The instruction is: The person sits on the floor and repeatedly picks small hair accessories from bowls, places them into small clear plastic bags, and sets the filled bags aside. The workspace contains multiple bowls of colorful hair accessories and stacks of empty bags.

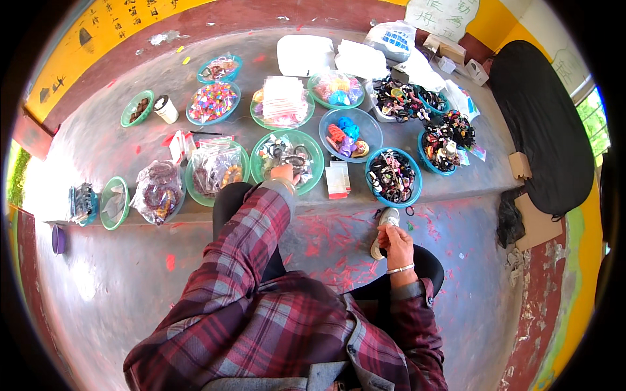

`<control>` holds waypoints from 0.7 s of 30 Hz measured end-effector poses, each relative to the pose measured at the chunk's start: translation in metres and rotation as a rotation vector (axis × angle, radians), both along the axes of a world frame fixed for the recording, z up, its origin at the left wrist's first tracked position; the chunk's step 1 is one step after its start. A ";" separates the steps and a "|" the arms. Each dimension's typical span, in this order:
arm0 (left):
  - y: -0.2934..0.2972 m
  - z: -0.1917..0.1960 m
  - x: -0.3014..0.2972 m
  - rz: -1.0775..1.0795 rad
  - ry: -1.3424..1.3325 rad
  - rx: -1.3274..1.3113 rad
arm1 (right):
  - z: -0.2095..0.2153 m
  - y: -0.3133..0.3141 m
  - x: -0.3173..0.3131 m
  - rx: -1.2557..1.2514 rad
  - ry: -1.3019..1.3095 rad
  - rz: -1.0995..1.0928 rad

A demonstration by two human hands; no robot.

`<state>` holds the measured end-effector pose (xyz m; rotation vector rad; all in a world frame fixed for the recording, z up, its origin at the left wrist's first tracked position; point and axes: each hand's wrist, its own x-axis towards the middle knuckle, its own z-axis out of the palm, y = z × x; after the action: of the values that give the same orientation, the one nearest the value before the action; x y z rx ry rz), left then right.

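My left hand (283, 172) reaches into a green bowl (317, 171) that holds black, white and grey hair ties (287, 151). Its fingers are mostly hidden among them, so their grip cannot be made out. Above my right knee, my right hand (396, 247) is raised with its fingers pressed together; anything between them is too small to name. A bangle (401, 268) circles that wrist. Left of my left hand stands a green basin (245, 171) of clear plastic bags (214, 163). Nearest my right hand is a blue bowl (417, 190) full of dark hair ties (391, 174).
Farther back, basins hold colourful beads (212, 102), a stack of white packets (284, 96) and more dark hair ties (398, 98). A white cup (165, 109) stands at left, a red-and-white box (338, 180) between two bowls. The raised ledge's edge (313, 207) runs before my knees.
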<state>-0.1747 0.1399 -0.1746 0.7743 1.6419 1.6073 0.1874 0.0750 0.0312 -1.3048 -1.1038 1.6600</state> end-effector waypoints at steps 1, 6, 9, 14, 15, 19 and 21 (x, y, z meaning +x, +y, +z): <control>0.011 0.047 0.043 0.107 -0.336 -0.147 | -0.004 -0.001 0.012 -0.005 -0.034 -0.049; -0.008 0.094 0.065 0.183 -0.747 -0.287 | -0.008 0.009 -0.003 -0.075 -0.182 0.154; -0.025 0.152 0.082 -0.049 -0.734 -0.196 | -0.018 0.020 -0.017 -0.109 -0.258 0.226; -0.068 0.213 0.091 -0.350 -0.636 -0.083 | -0.053 0.047 -0.040 -0.211 -0.336 0.252; -0.073 0.216 0.090 -0.375 -0.602 -0.085 | -0.066 0.053 -0.043 -0.228 -0.328 0.242; -0.084 0.193 0.085 -0.248 -0.563 -0.133 | -0.111 0.074 -0.059 -0.312 -0.316 0.184; -0.081 0.187 0.086 -0.263 -0.570 -0.110 | -0.130 0.081 -0.063 -0.346 -0.303 0.135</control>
<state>-0.0887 0.0592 0.0127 0.4002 1.1529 1.3721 0.1240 0.1561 -0.0991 -1.7835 -1.1312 1.8543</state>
